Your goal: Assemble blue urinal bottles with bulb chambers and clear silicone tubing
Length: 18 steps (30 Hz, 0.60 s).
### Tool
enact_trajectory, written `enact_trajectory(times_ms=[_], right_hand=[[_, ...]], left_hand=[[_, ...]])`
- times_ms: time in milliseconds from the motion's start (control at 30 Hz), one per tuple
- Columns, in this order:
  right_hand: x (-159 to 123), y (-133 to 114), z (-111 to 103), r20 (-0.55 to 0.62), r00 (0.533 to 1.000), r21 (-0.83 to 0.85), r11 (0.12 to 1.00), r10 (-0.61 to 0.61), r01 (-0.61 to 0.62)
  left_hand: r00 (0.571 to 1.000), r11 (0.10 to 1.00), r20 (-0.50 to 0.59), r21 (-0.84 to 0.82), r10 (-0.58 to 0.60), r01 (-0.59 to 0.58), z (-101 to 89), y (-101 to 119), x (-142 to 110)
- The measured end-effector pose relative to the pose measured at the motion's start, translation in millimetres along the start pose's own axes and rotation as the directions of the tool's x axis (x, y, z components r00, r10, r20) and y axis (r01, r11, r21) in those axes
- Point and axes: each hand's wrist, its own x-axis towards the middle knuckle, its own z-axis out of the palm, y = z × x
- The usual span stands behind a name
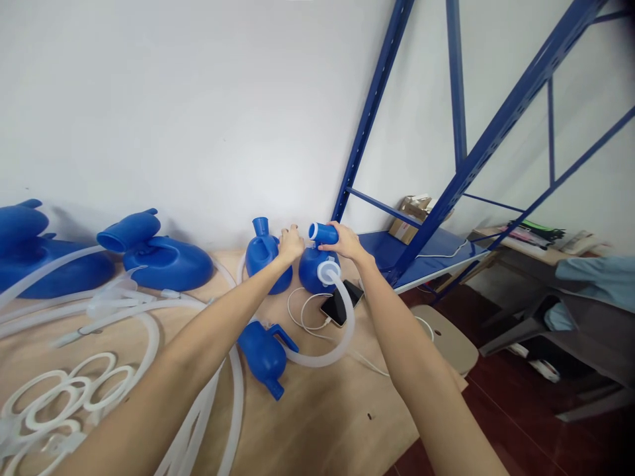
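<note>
My right hand (347, 241) is wrapped around a blue cylindrical neck (325, 233) with a white rim, tilted to the left. Beneath it stands a blue plastic urinal bottle (308, 274); whether the neck is part of it, I cannot tell. In front of the bottle is a round white cap (328, 271), from which a thick translucent tube (350, 324) curves down to a blue bulb-shaped piece (265, 354). Just left of the neck, my left hand (291, 243) has its fingers closed together; what they hold is hidden. A second blue bottle (255, 254) stands behind my left wrist.
Two more blue bottles (171, 264) (64, 268) lie at the left among translucent tubes (233, 403) and white rings (57, 400). A phone (342, 303) with a white cable is near the right forearm. Blue shelving (370, 112), a stool (449, 337) and a seated person's sleeve (595, 277) are rightward.
</note>
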Motion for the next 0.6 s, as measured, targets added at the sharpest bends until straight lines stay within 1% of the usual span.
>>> enact_trajectory(times_ms=[100, 167, 233, 400, 600], right_hand=[[2, -2, -1, 0.006, 1.0, 0.012, 1.0, 0.022, -0.022], [1, -1, -1, 0.005, 0.999, 0.024, 0.999, 0.043, -0.043], [-1, 0, -1, 0.005, 0.998, 0.031, 0.998, 0.062, -0.062], [0, -2, 0, 0.005, 0.997, 0.022, 0.997, 0.078, -0.078], [1, -5, 1, 0.011, 0.996, 0.017, 0.996, 0.086, -0.086]], left_hand=[[0.992, 0.992, -0.057, 0.051, 0.115, -0.113, 0.4, 1, -17], [0.981, 0.981, -0.051, 0.069, 0.185, -0.182, 1.9, 3, -23], [0.976, 0.975, -0.017, 0.059, 0.215, -0.214, 5.2, 4, -24], [0.964, 0.972, 0.129, -0.059, 0.234, -0.228, 16.6, 4, -10], [0.945, 0.955, 0.215, -0.22, 0.246, -0.199, 21.1, -7, 8]])
